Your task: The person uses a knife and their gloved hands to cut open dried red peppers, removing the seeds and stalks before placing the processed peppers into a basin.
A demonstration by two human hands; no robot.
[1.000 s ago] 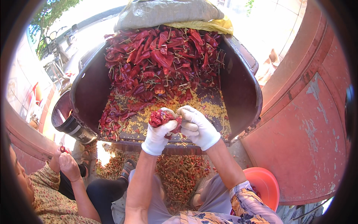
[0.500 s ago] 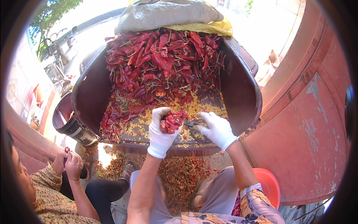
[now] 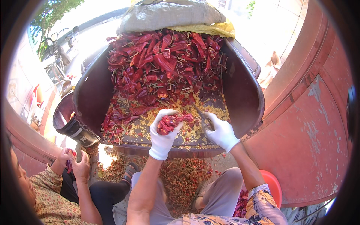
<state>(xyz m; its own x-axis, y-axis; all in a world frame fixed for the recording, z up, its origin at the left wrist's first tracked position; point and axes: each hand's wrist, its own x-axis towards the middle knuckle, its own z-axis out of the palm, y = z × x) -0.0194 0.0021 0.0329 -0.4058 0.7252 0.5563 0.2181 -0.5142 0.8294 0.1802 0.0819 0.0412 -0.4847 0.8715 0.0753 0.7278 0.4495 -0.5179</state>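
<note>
White gloves cover both my hands. A bunch of red dried chili peppers (image 3: 168,123) is gripped in my left hand (image 3: 162,138), with crumpled ends sticking out toward the right. My right hand (image 3: 222,133) is closed on dark scissors (image 3: 202,117), whose blades point up and to the left, apart from the bunch. Both hands are over the near edge of a dark brown metal tub (image 3: 243,101). Behind them rises a heap of dried red chilies (image 3: 161,60) with thin stems. Yellow seeds (image 3: 150,129) are scattered over the tub's bottom.
A grey and yellow sack (image 3: 172,17) lies at the heap's far side. Left of the tub is a dark bucket (image 3: 80,131). Cut stems (image 3: 183,176) litter the floor between my legs. A red basin (image 3: 272,183) stands at my right. At left, another person's hands (image 3: 77,163) hold a chili.
The scissors have swung away from the bunch, and their blades now point upward. My left hand has turned slightly, tilting the chilies to the right. The other person's hands have shifted.
</note>
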